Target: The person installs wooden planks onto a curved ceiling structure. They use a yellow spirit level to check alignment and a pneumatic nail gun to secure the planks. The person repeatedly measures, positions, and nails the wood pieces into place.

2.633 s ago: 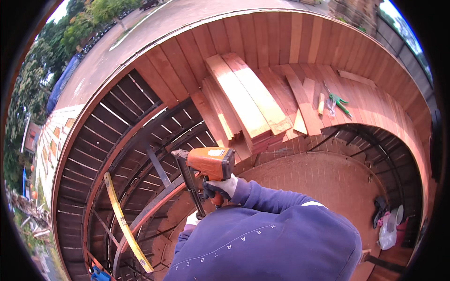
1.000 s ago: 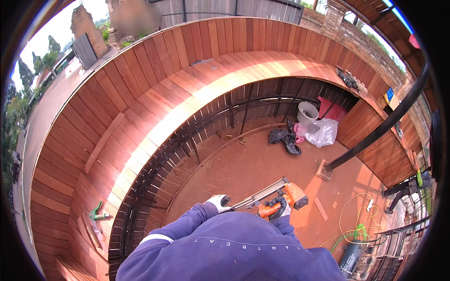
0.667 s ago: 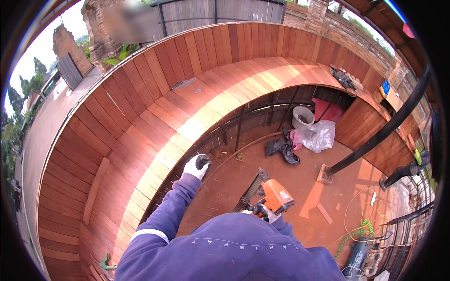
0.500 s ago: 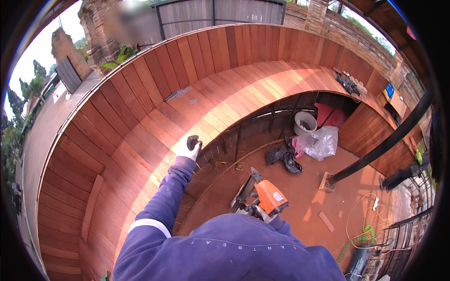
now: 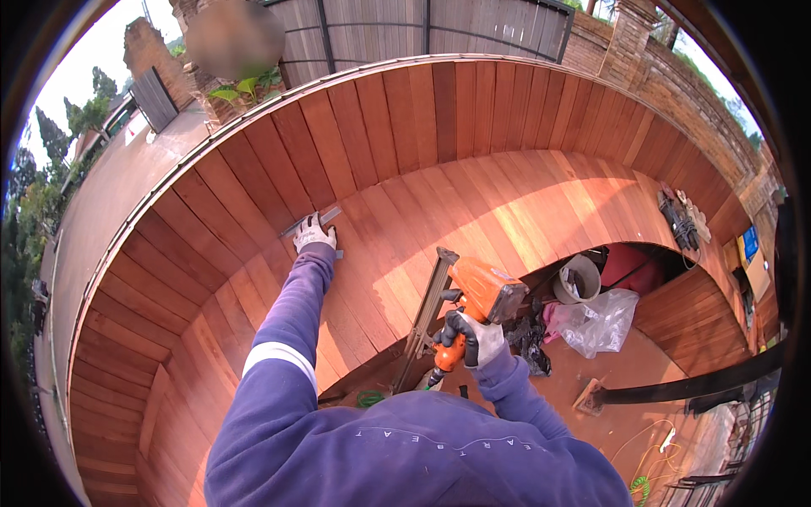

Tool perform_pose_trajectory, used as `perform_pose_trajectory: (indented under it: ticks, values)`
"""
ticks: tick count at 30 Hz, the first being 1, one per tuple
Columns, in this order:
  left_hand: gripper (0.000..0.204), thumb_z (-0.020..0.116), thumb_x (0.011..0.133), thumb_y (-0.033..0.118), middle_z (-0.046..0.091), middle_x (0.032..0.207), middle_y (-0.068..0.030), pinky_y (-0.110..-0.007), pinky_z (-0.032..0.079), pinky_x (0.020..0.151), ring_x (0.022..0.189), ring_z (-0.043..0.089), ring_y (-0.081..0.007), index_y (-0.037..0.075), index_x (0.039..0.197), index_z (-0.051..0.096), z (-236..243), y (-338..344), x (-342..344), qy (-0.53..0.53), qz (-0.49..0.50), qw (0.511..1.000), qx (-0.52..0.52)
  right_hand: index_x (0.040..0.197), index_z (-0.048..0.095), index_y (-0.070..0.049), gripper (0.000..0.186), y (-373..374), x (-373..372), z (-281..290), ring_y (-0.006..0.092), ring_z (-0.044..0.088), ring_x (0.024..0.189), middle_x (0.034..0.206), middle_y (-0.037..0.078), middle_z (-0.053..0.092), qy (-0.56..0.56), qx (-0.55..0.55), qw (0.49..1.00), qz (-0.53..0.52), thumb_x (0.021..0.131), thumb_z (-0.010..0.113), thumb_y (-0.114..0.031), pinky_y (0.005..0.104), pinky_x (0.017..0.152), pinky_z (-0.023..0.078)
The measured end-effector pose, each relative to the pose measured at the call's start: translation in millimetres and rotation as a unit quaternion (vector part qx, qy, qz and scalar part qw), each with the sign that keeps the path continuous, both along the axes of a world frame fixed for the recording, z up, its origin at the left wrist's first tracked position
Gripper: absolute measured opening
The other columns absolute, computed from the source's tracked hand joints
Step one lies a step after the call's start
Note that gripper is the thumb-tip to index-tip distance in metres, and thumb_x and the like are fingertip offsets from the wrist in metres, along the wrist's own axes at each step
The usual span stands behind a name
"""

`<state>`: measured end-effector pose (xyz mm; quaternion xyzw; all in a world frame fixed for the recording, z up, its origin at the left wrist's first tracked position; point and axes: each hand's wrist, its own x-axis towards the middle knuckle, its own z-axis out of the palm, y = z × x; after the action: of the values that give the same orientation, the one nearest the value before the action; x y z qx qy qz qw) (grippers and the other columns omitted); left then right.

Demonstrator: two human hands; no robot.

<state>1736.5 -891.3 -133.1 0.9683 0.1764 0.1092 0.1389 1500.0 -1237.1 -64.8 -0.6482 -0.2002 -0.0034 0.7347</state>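
My left hand [image 5: 314, 232], in a white glove, reaches onto the curved wooden bench seat [image 5: 397, 211], fingers curled over thin grey strips [image 5: 329, 218] at the foot of the slatted backrest [image 5: 312, 152]. Another small grey piece lies beside it. My right hand [image 5: 480, 338], in a white and black glove, is closed on the handle of an orange nail gun [image 5: 487, 287], held upright over the bench's front edge with its nose toward the far left. The gun's long magazine [image 5: 422, 321] runs down toward my body, which hides its lower end.
Below the bench are a bucket [image 5: 576, 279], clear plastic [image 5: 598, 324] and black bags [image 5: 534, 346]. A black post [image 5: 676, 389] stands on a block at the right, near cords [image 5: 663, 456] on the floor. Dark items [image 5: 680, 220] lie on the bench at the far right.
I have turned from the plank stack to this stretch of bench. My left hand has left the gun and moved forward onto the grey strips. The gun has risen toward the bench's edge.
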Motion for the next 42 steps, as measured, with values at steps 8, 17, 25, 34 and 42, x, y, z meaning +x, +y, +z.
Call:
perform_pose_trajectory:
  ticks: [8, 17, 25, 34, 42]
  values:
    - [0.054, 0.057, 0.088, 0.045, 0.048, 0.142, -0.0121, -0.053, 0.031, 0.108, 0.134, 0.038, -0.0324, 0.017, 0.135, 0.056, -18.6, -8.6, 6.0, -0.004, 0.030, 0.998, 0.050, 0.121, 0.053, 0.006, 0.032, 14.9, 85.3, 53.0, 0.0169, 0.058, 0.057, 0.069, 0.007, 0.054, 0.306, 0.203, 0.929, -0.034, 0.093, 0.056, -0.008, 0.0373, 0.062, 0.058]
    - [0.046, 0.063, 0.084, 0.041, 0.052, 0.137, -0.0101, -0.050, 0.033, 0.107, 0.131, 0.042, -0.0327, 0.019, 0.124, 0.062, -18.3, -3.9, 1.8, -0.033, -0.012, 0.999, 0.025, 0.114, 0.056, 0.001, 0.029, 16.5, 128.5, 36.9, 0.0177, 0.057, 0.056, 0.070, 0.005, 0.054, 0.378, 0.197, 0.904, -0.013, 0.091, 0.061, -0.016, 0.0394, 0.061, 0.056]
    - [0.050, 0.064, 0.083, 0.043, 0.051, 0.136, -0.0105, -0.051, 0.033, 0.107, 0.130, 0.042, -0.0314, 0.022, 0.128, 0.060, -24.2, -2.6, 3.5, -0.065, -0.002, 0.997, 0.043, 0.107, 0.056, 0.000, 0.022, 21.3, 131.5, 76.7, 0.0180, 0.058, 0.056, 0.070, 0.006, 0.054, 0.301, 0.135, 0.944, 0.007, 0.091, 0.063, -0.014, 0.0390, 0.058, 0.056]
    - [0.040, 0.065, 0.083, 0.039, 0.055, 0.126, -0.0092, -0.051, 0.033, 0.106, 0.126, 0.044, -0.0309, 0.021, 0.118, 0.064, -13.9, -12.1, 0.0, -0.037, -0.027, 0.999, -0.005, 0.107, 0.057, -0.001, 0.021, -27.7, 92.6, 113.7, 0.0188, 0.052, 0.054, 0.067, 0.006, 0.049, 0.294, 0.094, 0.946, -0.100, 0.093, 0.055, -0.016, 0.0404, 0.057, 0.050]
    - [0.043, 0.068, 0.080, 0.037, 0.058, 0.124, -0.0096, -0.048, 0.030, 0.109, 0.125, 0.047, -0.0292, 0.015, 0.116, 0.061, -26.7, -4.3, 1.9, -0.044, -0.003, 0.999, 0.024, 0.108, 0.053, -0.001, 0.016, -33.7, 41.9, 76.9, 0.0182, 0.053, 0.057, 0.066, 0.005, 0.048, 0.298, 0.172, 0.931, -0.124, 0.094, 0.054, -0.007, 0.0407, 0.063, 0.052]
